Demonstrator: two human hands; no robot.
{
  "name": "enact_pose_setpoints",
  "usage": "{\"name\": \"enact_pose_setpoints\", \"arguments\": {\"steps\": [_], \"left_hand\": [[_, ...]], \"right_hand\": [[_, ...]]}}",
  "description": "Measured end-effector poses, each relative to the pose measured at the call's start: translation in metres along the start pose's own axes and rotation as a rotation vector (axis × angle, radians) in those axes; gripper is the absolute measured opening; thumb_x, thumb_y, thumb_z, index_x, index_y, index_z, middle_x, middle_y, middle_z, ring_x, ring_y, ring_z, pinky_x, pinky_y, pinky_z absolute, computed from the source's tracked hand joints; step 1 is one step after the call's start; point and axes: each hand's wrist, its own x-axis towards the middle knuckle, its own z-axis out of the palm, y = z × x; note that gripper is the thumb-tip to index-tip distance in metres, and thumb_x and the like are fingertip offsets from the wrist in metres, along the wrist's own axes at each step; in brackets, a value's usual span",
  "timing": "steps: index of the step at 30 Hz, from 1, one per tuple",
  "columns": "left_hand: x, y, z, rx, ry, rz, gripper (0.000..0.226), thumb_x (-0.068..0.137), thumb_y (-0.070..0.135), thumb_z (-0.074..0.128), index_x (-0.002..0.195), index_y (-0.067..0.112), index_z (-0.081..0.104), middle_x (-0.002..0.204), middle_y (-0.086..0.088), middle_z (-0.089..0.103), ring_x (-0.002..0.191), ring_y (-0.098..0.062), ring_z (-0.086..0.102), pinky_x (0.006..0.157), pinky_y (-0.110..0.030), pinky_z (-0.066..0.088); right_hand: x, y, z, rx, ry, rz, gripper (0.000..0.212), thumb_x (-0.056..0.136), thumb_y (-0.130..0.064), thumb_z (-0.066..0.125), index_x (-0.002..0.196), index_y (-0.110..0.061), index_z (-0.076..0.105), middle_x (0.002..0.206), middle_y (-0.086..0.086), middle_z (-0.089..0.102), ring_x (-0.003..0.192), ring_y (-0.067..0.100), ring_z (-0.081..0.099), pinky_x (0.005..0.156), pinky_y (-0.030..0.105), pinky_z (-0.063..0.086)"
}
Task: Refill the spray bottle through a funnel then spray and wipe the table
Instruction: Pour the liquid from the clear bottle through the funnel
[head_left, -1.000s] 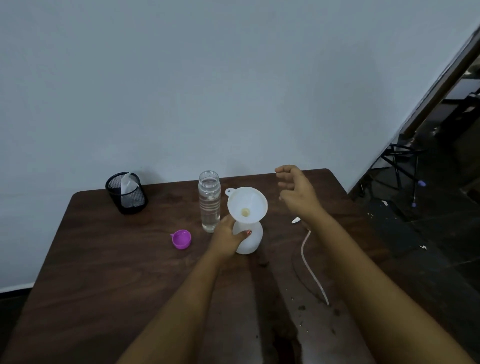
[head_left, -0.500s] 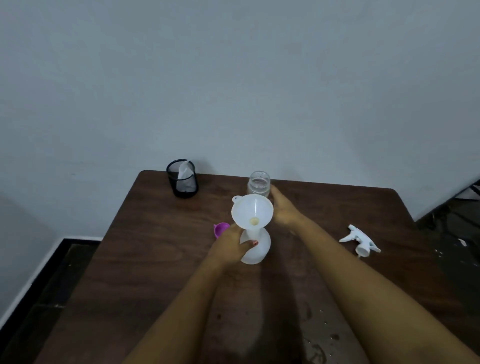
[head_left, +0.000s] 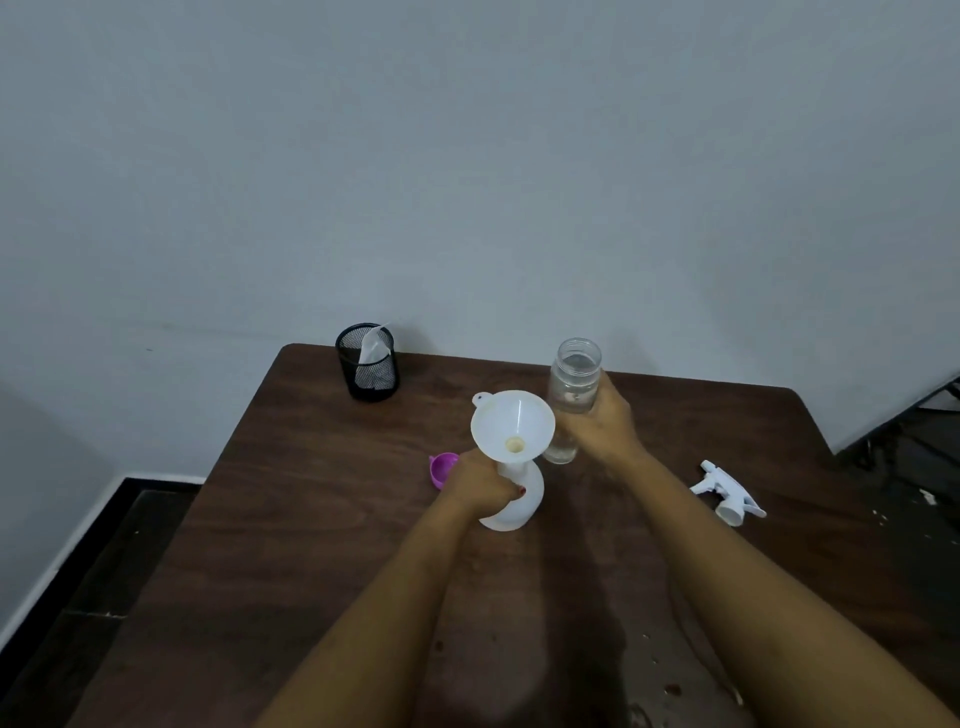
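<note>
A white spray bottle body (head_left: 522, 501) stands on the brown table (head_left: 322, 519) with a white funnel (head_left: 511, 425) set in its neck. My left hand (head_left: 475, 480) grips the bottle just under the funnel. My right hand (head_left: 602, 426) is wrapped round a clear, uncapped water bottle (head_left: 571, 387) and holds it just right of the funnel, lifted a little and leaning slightly. The white spray trigger head (head_left: 727, 491) lies on the table to the right, apart from both hands.
A purple cap (head_left: 442, 467) lies beside my left hand. A black mesh cup (head_left: 368, 370) with a white cloth (head_left: 373, 347) in it stands at the table's back left edge, by the wall. Small crumbs and wet spots mark the near right tabletop.
My right hand reached across to the water bottle, closed round it and raised it beside the funnel. The left hand kept its hold. The camera swung left.
</note>
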Motion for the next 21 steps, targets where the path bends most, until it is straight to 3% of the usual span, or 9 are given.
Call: {"name": "enact_pose_setpoints", "arguments": {"steps": [5,8,14,21], "left_hand": [[0.002,0.005,0.000,0.002,-0.018,-0.046,0.048,0.080,0.017,0.073,0.123,0.008,0.053,0.122,-0.009,0.059,0.113,-0.024,0.057,0.094,-0.026,0.046],[0.001,0.008,-0.001,-0.012,-0.020,-0.042,0.048,0.080,0.015,0.073,0.123,0.006,0.052,0.123,-0.011,0.059,0.114,-0.025,0.057,0.095,-0.029,0.047],[-0.002,0.009,-0.002,-0.027,-0.024,-0.047,0.052,0.081,0.015,0.072,0.127,0.004,0.050,0.129,-0.011,0.056,0.120,-0.027,0.054,0.099,-0.030,0.044],[-0.005,0.008,-0.005,-0.052,-0.036,-0.021,0.056,0.081,0.015,0.072,0.130,0.003,0.047,0.133,-0.013,0.053,0.124,-0.028,0.050,0.101,-0.033,0.042]], "right_hand": [[-0.007,-0.002,-0.020,-0.241,0.073,-0.152,0.044,0.064,-0.004,0.075,0.105,-0.010,0.058,0.098,0.004,0.062,0.089,0.021,0.057,0.066,0.019,0.041],[-0.012,0.002,-0.021,-0.347,0.080,-0.171,0.051,0.064,-0.007,0.073,0.111,-0.017,0.057,0.103,0.006,0.057,0.090,0.018,0.052,0.064,0.017,0.037],[-0.030,-0.005,-0.022,-0.596,0.151,-0.113,0.057,0.072,-0.017,0.071,0.123,-0.031,0.048,0.115,0.000,0.049,0.104,0.024,0.053,0.080,0.041,0.050],[-0.038,-0.013,-0.025,-0.779,0.318,-0.232,0.046,0.076,-0.010,0.067,0.118,-0.025,0.056,0.106,0.006,0.053,0.096,0.028,0.057,0.076,0.039,0.043]]}}
